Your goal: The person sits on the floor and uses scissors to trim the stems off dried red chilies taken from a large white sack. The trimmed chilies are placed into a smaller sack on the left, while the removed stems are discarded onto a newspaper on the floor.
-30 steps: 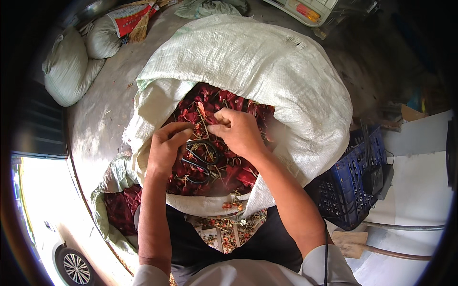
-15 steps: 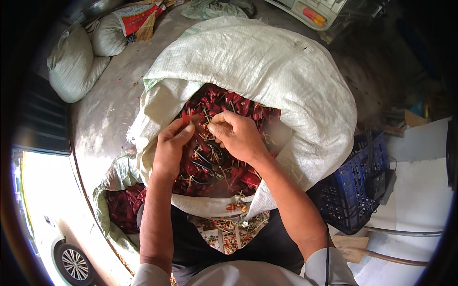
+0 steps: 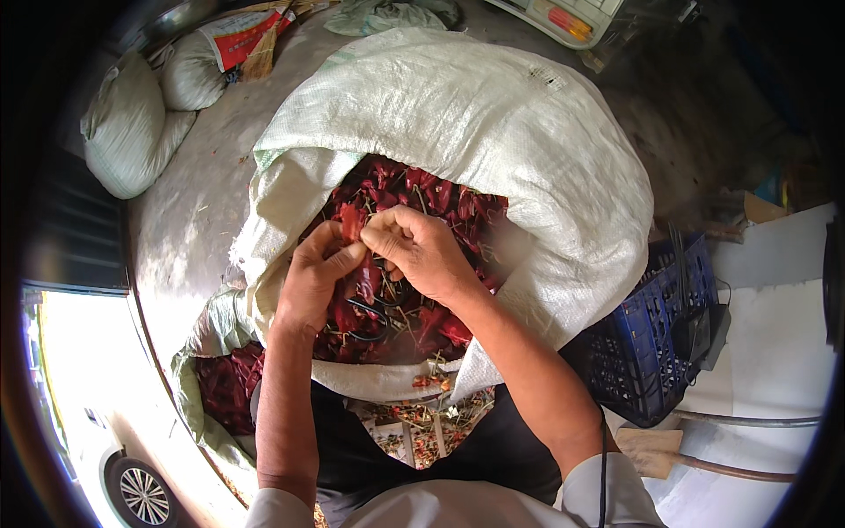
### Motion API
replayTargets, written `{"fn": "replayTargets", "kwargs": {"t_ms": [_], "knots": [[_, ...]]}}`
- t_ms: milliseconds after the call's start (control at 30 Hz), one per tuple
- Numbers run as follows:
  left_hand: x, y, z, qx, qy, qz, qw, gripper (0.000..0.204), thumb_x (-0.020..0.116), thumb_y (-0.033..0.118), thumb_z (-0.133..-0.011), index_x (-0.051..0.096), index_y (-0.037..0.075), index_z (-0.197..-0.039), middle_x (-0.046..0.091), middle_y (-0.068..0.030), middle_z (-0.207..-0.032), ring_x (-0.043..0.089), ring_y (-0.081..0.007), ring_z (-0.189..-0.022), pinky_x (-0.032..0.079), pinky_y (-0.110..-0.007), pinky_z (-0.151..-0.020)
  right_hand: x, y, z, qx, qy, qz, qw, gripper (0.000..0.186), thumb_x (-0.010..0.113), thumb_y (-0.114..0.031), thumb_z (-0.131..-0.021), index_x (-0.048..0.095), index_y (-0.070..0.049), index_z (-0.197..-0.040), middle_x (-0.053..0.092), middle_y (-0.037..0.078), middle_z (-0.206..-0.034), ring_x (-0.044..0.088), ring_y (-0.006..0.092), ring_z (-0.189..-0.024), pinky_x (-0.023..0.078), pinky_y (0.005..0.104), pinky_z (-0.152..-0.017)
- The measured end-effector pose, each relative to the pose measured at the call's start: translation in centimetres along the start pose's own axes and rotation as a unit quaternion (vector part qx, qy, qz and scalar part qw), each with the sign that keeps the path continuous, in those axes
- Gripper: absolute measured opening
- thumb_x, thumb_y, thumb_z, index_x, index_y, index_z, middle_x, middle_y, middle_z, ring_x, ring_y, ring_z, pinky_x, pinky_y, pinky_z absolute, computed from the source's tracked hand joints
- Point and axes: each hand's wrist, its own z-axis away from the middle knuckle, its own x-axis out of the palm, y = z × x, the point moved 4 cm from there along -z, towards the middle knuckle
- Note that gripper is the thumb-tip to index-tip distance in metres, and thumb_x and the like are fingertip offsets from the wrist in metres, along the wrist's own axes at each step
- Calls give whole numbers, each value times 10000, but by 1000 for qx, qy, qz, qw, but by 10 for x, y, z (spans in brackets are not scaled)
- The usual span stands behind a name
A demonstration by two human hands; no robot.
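Observation:
In front of me a large white woven sack (image 3: pixel 458 97) lies open, filled with dried red chilies (image 3: pixel 440 326) and thin stems. Over its mouth, my left hand (image 3: pixel 310 268) pinches a dried red chili (image 3: pixel 353 222) between thumb and fingers. Right beside it, my right hand (image 3: pixel 418 251) is closed in a pinch against the same chili, near its lower end; the fingertips of both hands almost meet. Whatever lies between the right fingertips is too small to make out clearly. Below the hands, a dark looped cord or wire (image 3: pixel 368 321) rests among the chilies.
A smaller greenish sack (image 3: pixel 198 400) of red chilies stands at my left. On the right are a blue plastic crate (image 3: pixel 651 343) and a wooden-handled tool (image 3: pixel 650 451). Full white sacks (image 3: pixel 128 132) and a straw broom (image 3: pixel 260 60) sit far left. Chili scraps (image 3: pixel 431 422) lie below the sack.
My right hand has moved left to meet the left hand, closing the gap between them. The chili now stands more upright at the fingertips.

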Motion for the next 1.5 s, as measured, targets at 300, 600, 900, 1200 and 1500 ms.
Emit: {"fn": "replayTargets", "kwargs": {"t_ms": [300,600,900,1200,1500], "knots": [[8,-4,0,74,-40,-123,989,225,677,61,-903,610,22,-1115,649,-10,-942,570,-60,-839,476,-231,-709,-3,6,4,96,-6,20,995,210,727,-219,-915,679,-17,-946,616,-2,-718,564,60,-614,493,245,-509],[19,4,3,55,-21,-81,995,316,641,17,-874,552,13,-1177,661,-54,-1017,584,-85,-916,475,-239,-802,2,-14,11,-188,106,219,952,133,660,-117,-883,608,4,-869,650,154,-778,645,317,-687,511,416,-662],[21,5,-6,123,-29,58,990,240,619,7,-880,579,20,-1116,651,-34,-975,599,-87,-883,474,-232,-813,12,5,4,42,89,-260,961,137,638,-176,-962,613,-41,-955,568,-26,-797,548,31,-664,563,215,-506],[37,16,5,170,21,-30,985,238,622,15,-902,570,4,-1134,651,-22,-943,586,-62,-817,475,-213,-739,7,-34,18,-313,230,212,897,73,588,-39,-919,534,3,-893,589,188,-808,606,388,-762,483,459,-669],[27,10,22,108,23,-7,994,149,606,134,-931,586,39,-1045,566,-21,-727,488,-75,-539,357,-208,-457,-37,-47,5,-89,76,34,993,286,588,-304,-1011,609,-19,-1020,595,32,-674,609,113,-561,511,260,-537]]}}
